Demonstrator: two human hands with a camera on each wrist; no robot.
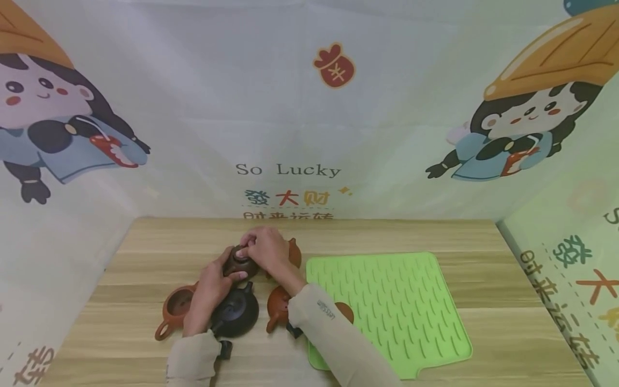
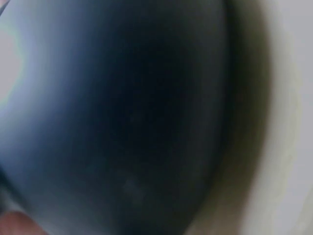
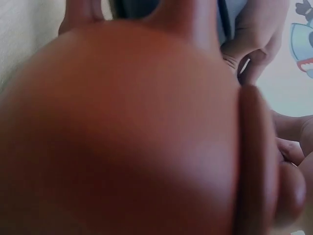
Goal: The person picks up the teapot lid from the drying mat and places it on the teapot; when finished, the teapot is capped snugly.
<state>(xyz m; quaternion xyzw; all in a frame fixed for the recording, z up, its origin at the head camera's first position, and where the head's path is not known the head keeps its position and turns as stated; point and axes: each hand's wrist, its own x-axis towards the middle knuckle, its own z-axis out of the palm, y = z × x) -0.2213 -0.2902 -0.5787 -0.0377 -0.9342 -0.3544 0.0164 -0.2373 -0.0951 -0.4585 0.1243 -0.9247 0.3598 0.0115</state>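
Observation:
Near the back of the table, in the head view, a dark brown teapot [image 1: 246, 270] stands between both hands. My left hand [image 1: 210, 285] grips its near left side, fingers and thumb around the body. My right hand [image 1: 267, 251] reaches over from the right and pinches the lid [image 1: 238, 252] at the teapot's top. Just below the left hand lies a black teapot [image 1: 238, 314]; a blurred dark rounded body [image 2: 122, 112] fills the left wrist view. A reddish-clay teapot [image 3: 127, 122] fills most of the right wrist view, with hands partly visible behind it.
An uncovered reddish-clay teapot [image 1: 179, 302] stands left of the left wrist. Further reddish-clay teapots sit behind the right hand [image 1: 294, 253] and under the right forearm [image 1: 277, 307]. Small black pieces [image 1: 225, 350] lie nearer. A green ridged mat [image 1: 387, 301] covers the right side, a round clay piece [image 1: 345, 310] on its left.

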